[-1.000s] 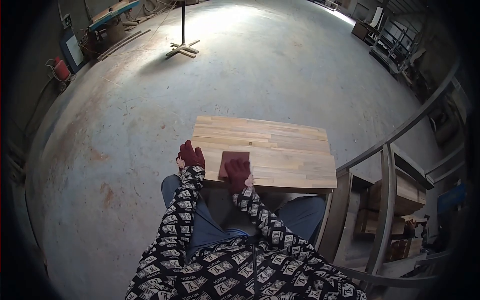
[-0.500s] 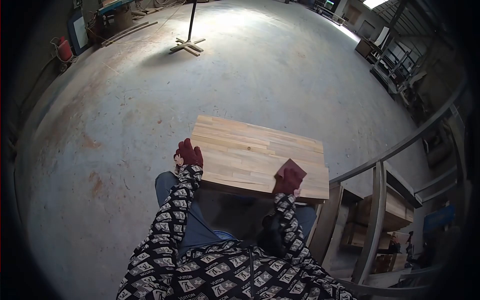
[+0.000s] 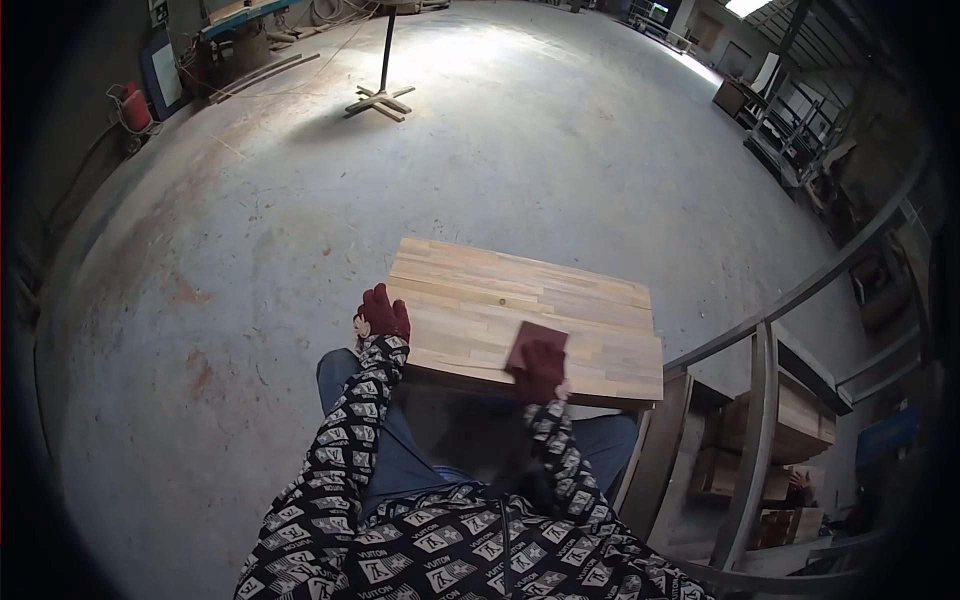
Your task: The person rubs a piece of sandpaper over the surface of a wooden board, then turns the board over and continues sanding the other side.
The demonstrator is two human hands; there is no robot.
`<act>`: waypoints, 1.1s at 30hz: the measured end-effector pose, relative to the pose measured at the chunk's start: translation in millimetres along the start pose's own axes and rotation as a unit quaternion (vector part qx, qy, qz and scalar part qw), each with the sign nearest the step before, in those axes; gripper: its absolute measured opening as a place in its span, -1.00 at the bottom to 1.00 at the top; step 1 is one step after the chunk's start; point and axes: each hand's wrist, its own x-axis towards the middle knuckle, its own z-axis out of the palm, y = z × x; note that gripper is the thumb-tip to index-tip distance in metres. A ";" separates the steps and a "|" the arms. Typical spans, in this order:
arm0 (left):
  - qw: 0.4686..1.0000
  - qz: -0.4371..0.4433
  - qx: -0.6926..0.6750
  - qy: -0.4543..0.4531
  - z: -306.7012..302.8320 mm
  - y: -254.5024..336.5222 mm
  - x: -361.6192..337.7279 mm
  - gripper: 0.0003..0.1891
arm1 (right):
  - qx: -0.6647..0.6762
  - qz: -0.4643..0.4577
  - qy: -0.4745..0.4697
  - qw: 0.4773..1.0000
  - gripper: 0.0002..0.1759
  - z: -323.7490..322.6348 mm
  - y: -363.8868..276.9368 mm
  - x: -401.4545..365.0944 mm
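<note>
A light wooden board [image 3: 470, 310], made of glued strips with a dark knot, lies in front of me above my knees. At its left edge rests my left hand [image 3: 382, 312] in a dark red knitted glove, fingers somewhat spread and touching the board. My right hand [image 3: 541, 372], gloved the same way, holds a square reddish-brown sheet of sandpaper [image 3: 535, 342] against the board's near side, right of the middle. The hand covers the sheet's lower part and looks slightly blurred. What supports the board underneath is mostly hidden.
A metal frame rack [image 3: 762, 430] stands close on my right, with wooden pieces [image 3: 785, 425] inside it. Ahead on the concrete floor [image 3: 560, 170] is a pole on a crossed wooden base [image 3: 380, 103]. A red fire extinguisher [image 3: 134, 108] stands far left.
My right hand has slid left across the board with the sandpaper. My left hand stays at the board's left edge. The whole view has shifted slightly.
</note>
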 end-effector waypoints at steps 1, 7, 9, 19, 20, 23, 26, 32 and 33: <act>1.000 -0.007 0.004 -0.009 -2.0 2.3 0.5 -0.50 | -0.029 0.033 0.005 0.999 -0.49 -17.5 19.7 -6.0; 0.997 -0.043 0.006 -0.058 -11.0 9.3 5.7 -0.48 | -0.147 0.152 0.066 0.975 -0.51 -26.2 60.9 -13.4; 0.998 -0.035 0.004 -0.044 -8.2 6.7 4.4 -0.48 | -0.136 0.140 0.072 0.978 -0.52 -4.4 22.5 0.7; 1.000 -0.004 0.007 -0.014 -7.5 2.8 2.0 -0.50 | 0.061 -0.085 -0.049 0.993 -0.43 39.0 -72.9 17.1; 1.000 -0.008 0.008 -0.016 -7.6 2.1 2.2 -0.50 | 0.053 -0.051 -0.045 0.996 -0.45 16.0 -65.8 16.7; 1.000 -0.002 0.003 -0.008 -5.3 3.5 1.2 -0.50 | -0.033 0.034 -0.010 0.999 -0.46 -8.3 2.2 -1.8; 1.000 -0.009 0.010 -0.005 -9.7 8.7 1.2 -0.52 | -0.081 0.114 0.008 0.990 -0.47 -36.5 44.0 -5.9; 0.999 -0.034 0.005 -0.037 -15.5 13.3 4.0 -0.49 | -0.074 0.119 -0.023 0.990 -0.49 8.3 -25.0 26.7; 0.998 -0.033 -0.002 -0.044 -16.3 12.2 4.4 -0.49 | -0.051 0.053 -0.017 0.997 -0.47 32.3 -37.8 26.0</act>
